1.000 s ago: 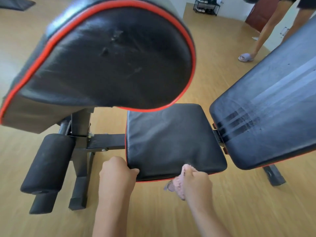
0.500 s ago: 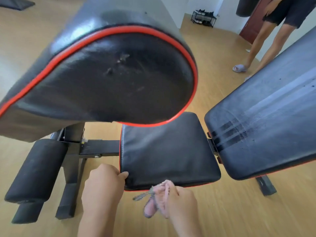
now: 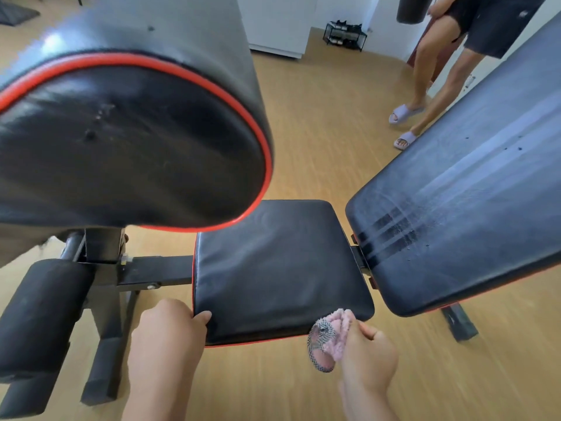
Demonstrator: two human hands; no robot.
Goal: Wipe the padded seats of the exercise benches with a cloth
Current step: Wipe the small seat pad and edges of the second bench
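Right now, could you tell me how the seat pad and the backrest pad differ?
The seat pad is small, squarish and lies level; the backrest pad is long and tilts upward. The backrest pad carries stripes and specks; the seat pad looks plain. Both are black with red piping.

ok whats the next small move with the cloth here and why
Probably sweep the cloth up onto the seat pad. The right hand holds it bunched at the pad's near edge, barely on top, while the left hand grips the near-left corner.
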